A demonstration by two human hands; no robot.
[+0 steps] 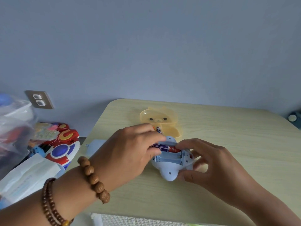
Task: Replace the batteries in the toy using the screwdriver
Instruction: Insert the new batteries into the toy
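Under the fingertips of both hands, on the pale wooden table [236, 144], lies the light blue toy [169, 170], turned belly-up with its battery compartment uncovered. The left hand [128, 154] reaches in from the left, its fingers curled and pinching a purple-and-red battery [167, 148] that sits at the far edge of the compartment — the red end points toward the right hand. The right hand [210, 163] cups the toy's right side, thumb against the near rim and fingers bent around the far rim, with the index fingertip touching the battery's red end. The compartment slots nearer than the left fingertips show bare blue plastic.

Just beyond the left knuckles stands an open yellow bear-faced case [160, 121], lid up, with a second battery [158, 130] lying inside it. Left of the left hand, at the table's edge, rests a small pale blue panel [95, 146] — whether it is the compartment cover, I cannot tell. Wooden bead bracelets [93, 178] circle the left wrist. Off the table, further left, a red, white and blue toy [62, 149] lies among bags.
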